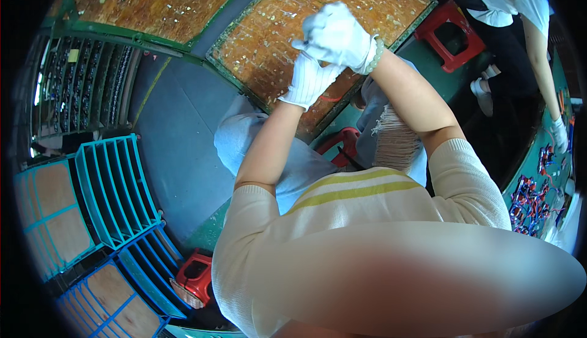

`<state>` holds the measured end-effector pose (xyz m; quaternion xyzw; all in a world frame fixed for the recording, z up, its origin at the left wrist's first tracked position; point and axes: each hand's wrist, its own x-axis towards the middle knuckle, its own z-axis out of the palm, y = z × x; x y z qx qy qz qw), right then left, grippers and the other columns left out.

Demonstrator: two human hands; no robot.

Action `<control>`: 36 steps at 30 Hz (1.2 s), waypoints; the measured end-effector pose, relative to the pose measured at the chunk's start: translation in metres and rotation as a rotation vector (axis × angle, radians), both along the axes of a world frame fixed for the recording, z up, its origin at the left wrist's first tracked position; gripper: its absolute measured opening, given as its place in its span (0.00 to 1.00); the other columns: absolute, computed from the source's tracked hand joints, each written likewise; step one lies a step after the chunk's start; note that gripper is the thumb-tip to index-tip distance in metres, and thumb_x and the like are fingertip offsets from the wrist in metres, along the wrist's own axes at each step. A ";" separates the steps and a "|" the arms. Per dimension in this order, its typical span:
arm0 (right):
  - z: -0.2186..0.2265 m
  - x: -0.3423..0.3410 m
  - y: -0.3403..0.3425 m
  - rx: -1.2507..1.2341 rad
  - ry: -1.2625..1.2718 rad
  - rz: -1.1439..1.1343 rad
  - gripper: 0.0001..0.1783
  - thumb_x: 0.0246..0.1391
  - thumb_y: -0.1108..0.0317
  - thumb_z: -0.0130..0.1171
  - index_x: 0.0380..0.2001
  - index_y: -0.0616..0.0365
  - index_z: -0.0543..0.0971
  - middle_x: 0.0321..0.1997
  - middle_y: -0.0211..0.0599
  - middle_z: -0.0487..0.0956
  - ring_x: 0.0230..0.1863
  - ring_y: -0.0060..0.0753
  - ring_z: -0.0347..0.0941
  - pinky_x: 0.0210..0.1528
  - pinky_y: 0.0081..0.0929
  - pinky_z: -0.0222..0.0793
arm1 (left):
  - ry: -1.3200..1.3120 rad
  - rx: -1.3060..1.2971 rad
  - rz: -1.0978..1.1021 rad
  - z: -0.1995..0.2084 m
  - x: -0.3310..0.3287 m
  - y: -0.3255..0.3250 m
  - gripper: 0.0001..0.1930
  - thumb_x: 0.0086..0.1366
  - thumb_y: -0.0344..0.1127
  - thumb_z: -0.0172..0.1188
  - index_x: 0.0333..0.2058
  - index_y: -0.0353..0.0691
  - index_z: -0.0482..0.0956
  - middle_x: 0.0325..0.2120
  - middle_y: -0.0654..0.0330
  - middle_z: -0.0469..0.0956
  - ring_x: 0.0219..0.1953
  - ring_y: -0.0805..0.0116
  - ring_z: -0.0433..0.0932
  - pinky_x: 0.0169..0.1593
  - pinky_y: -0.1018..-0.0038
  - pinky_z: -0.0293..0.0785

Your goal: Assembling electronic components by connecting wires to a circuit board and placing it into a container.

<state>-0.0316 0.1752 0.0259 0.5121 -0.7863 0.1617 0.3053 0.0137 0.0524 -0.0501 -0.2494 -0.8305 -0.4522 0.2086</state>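
Both my hands wear white knitted gloves and meet above a worn wooden board [257, 50] with a green frame. My right hand [336, 32] is closed, its fingers curled, and a pale bead bracelet [374, 58] circles its wrist. Below it and touching it is my left hand [307, 81], whose fingers are mostly hidden behind the right one. Whether anything lies between the two hands I cannot make out. Small pale scraps are scattered over the board, and a thin red strand [331, 99] lies near its closest edge.
Another wooden board [153, 1] stands at the far left. Turquoise [116, 185] and blue slotted racks [153, 271] are on my left. At right, a red stool [452, 38] stands near a person whose gloved hand [559, 135] is by a table with red-and-blue parts [529, 206].
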 end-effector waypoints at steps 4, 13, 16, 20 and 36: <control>0.001 -0.025 0.017 -0.817 0.025 -0.172 0.17 0.46 0.56 0.61 0.16 0.57 0.74 0.22 0.37 0.76 0.27 0.33 0.72 0.36 0.28 0.64 | -0.535 0.489 0.128 0.017 0.003 -0.007 0.20 0.53 0.37 0.64 0.16 0.46 0.58 0.13 0.72 0.61 0.17 0.82 0.57 0.22 0.79 0.57; -0.037 0.001 0.005 0.062 -1.974 0.116 0.49 0.53 0.31 0.21 0.25 0.69 0.77 0.26 0.48 0.79 0.34 0.38 0.76 0.36 0.33 0.72 | -0.378 1.189 0.465 0.038 -0.026 -0.060 0.18 0.62 0.41 0.54 0.19 0.48 0.57 0.11 0.73 0.53 0.14 0.80 0.53 0.20 0.80 0.51; -0.061 0.029 -0.018 0.002 -2.151 -0.062 0.58 0.43 0.23 0.33 0.57 0.71 0.56 0.60 0.56 0.59 0.57 0.51 0.62 0.56 0.41 0.61 | -0.398 1.480 0.343 0.031 -0.032 -0.081 0.11 0.63 0.36 0.51 0.23 0.46 0.62 0.13 0.72 0.52 0.14 0.79 0.52 0.22 0.80 0.51; -0.086 -0.025 -0.027 -1.330 -1.850 0.134 0.30 0.51 0.51 0.56 0.52 0.56 0.65 0.49 0.39 0.71 0.46 0.33 0.69 0.50 0.38 0.67 | -0.426 1.539 0.221 0.023 -0.029 -0.075 0.11 0.62 0.38 0.53 0.24 0.43 0.65 0.15 0.69 0.58 0.17 0.78 0.57 0.24 0.78 0.56; -0.052 -0.002 -0.024 -0.900 -1.385 0.386 0.17 0.53 0.66 0.52 0.46 0.58 0.70 0.37 0.31 0.71 0.39 0.23 0.67 0.44 0.19 0.64 | -0.162 -0.006 0.255 0.013 0.002 -0.023 0.29 0.51 0.52 0.61 0.37 0.31 0.61 0.35 0.48 0.61 0.37 0.55 0.65 0.41 0.60 0.63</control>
